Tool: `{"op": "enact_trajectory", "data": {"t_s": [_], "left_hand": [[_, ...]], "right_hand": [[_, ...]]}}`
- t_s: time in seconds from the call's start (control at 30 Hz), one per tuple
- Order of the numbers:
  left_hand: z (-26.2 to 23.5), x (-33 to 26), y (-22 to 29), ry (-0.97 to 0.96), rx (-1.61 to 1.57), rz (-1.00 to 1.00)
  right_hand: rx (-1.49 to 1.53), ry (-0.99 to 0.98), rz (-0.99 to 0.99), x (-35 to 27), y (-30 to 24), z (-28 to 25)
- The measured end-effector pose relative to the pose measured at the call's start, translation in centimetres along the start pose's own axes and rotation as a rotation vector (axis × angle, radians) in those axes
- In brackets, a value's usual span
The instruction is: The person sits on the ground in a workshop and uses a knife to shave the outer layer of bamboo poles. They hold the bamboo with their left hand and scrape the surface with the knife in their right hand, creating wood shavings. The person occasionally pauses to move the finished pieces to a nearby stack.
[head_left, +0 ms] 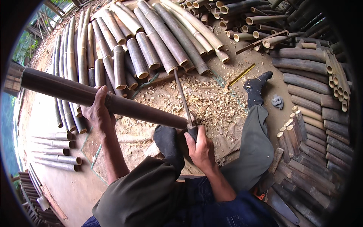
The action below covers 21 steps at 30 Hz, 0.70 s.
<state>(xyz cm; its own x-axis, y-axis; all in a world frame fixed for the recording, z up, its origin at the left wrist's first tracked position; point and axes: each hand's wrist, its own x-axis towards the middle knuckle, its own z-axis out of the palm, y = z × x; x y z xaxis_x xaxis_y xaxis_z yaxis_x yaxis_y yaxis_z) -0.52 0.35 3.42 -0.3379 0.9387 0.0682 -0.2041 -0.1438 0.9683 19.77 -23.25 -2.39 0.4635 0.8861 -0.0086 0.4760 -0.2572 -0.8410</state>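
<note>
Two bare hands are at work on one long dark brown bamboo pole (113,101). Fingers of the left hand (99,113) wrap over the top of the pole near its middle, closed round it, thumb side towards the body. Fingers of the right hand (199,145) are curled tight round the dark handle of a long narrow metal blade (184,99), whose tip points towards twelve o'clock; the blade meets the near end of the pole just above the fist. The pole runs from that end, close to the right hand, out towards ten o'clock, where its open far end reaches past the left edge of the floor.

At six o'clock from the hands lie the person's knees in olive green trousers (253,147), with a dark sock (168,142) just beside the right hand and the other dark-socked foot (255,87) stretched towards two o'clock. Pale wood shavings (211,104) cover the earth floor between the feet. At twelve o'clock lies a stack of cut greyish bamboo lengths (151,41); more dark bamboo pieces (310,87) are piled at three o'clock, and a flat saw blade with an orange handle (280,204) lies at five o'clock.
</note>
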Motion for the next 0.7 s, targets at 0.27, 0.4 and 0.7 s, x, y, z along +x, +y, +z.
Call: {"op": "enact_trajectory", "data": {"t_s": [0.27, 0.4, 0.7], "left_hand": [[0.7, 0.3, 0.3, -0.054, -0.013, -0.015], [-1.4, 0.4, -0.2, -0.16, -0.126, -0.039], [-2.4, 0.8, -1.0, -0.36, -0.23, -0.013]], "right_hand": [[-0.292, -0.14, 0.215, 0.0, 9.4, 2.7], [-0.042, -0.056, 0.074, -0.2, 1.6, -0.1], [-0.203, -0.166, 0.156, -0.1, 7.3, 2.3]]}}
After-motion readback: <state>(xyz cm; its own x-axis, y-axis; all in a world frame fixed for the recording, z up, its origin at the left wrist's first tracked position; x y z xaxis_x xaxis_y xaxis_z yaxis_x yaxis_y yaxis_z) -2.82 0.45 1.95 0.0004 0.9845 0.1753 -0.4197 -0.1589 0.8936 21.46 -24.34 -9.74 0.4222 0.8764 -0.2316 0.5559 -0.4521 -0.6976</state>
